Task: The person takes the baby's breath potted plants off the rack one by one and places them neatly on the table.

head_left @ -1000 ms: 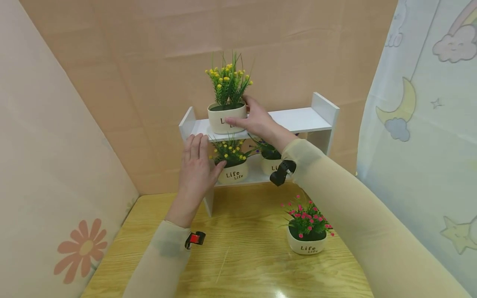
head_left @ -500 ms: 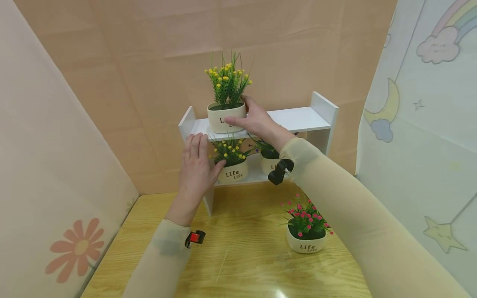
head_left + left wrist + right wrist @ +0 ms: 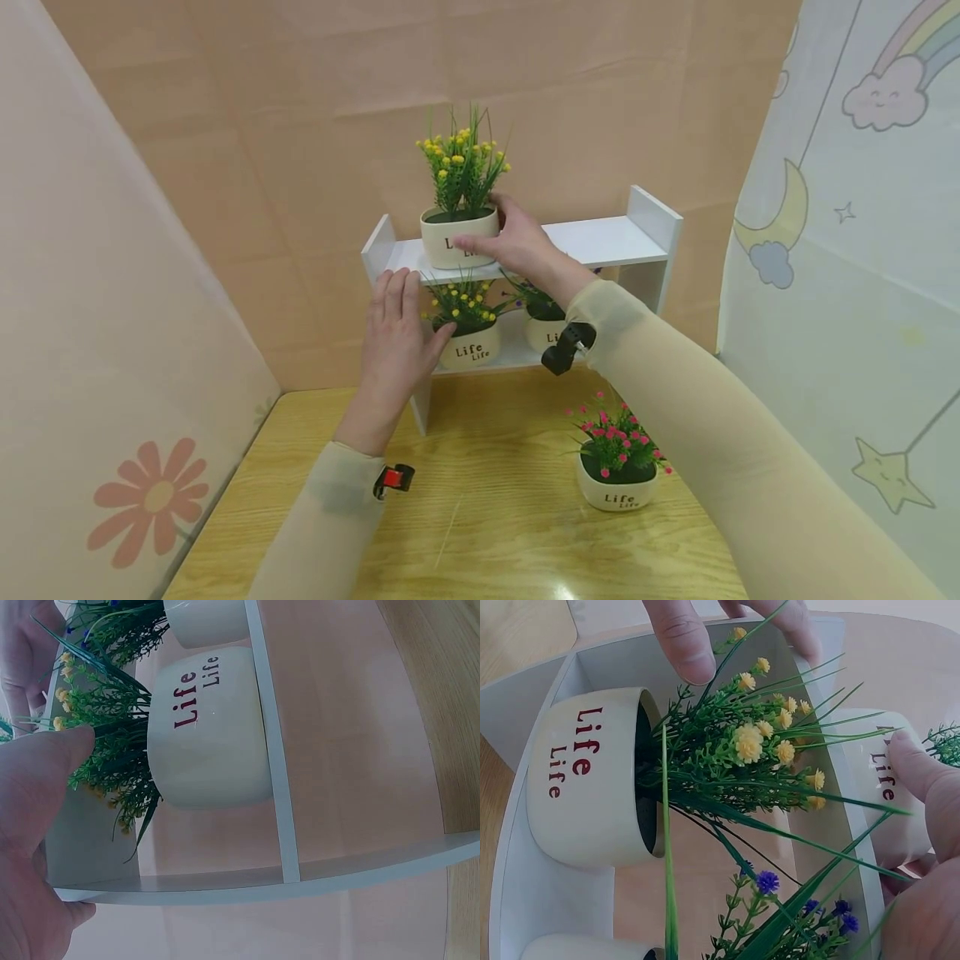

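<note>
My right hand grips the right side of a cream flower pot with yellow flowers, on the upper board of a white shelf. Its thumb lies across the lettered front; some fingers are hidden behind. My left hand rests its nearly straight fingers at the shelf's upper left corner. In the left wrist view, the left thumb stands apart from the side panel, before the lower plant's foliage. Below, a second yellow-flowered pot stands on the lower board, beside a purple-flowered pot partly hidden by my right forearm.
A pot with pink flowers stands on the wooden table, in front of the shelf and near my right forearm. A tan cloth backdrop hangs behind, with patterned cloth walls at both sides.
The view shifts slightly. Both hands keep their places at the shelf and on the upper pot, and no pot visibly moves.
</note>
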Tool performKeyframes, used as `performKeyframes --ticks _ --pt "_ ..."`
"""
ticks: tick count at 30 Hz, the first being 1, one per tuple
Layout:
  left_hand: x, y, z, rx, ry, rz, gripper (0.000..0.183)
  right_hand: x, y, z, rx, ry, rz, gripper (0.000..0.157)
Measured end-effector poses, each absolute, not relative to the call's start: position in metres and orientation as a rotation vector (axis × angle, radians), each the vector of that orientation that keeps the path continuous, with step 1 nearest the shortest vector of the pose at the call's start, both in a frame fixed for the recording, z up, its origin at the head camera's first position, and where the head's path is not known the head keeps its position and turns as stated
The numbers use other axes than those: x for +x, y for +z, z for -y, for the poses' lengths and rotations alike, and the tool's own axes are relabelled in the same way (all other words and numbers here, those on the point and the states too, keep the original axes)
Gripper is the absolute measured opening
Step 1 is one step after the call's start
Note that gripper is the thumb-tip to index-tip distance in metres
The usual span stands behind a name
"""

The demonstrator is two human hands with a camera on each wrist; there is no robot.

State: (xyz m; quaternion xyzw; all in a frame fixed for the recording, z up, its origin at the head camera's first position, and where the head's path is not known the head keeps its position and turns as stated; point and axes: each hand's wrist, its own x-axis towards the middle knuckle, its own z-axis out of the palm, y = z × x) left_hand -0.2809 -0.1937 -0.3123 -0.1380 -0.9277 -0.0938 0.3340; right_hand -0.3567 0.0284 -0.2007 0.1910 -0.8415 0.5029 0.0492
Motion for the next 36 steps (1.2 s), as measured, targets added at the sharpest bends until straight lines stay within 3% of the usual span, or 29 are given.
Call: performKeyframes --ticks 36 --pt "-0.278 -0.312 0.183 -0.366 -0.267 2.427 0.101 -0.349 -0.199 -0.048 0.572 1.691 2.476 0.110"
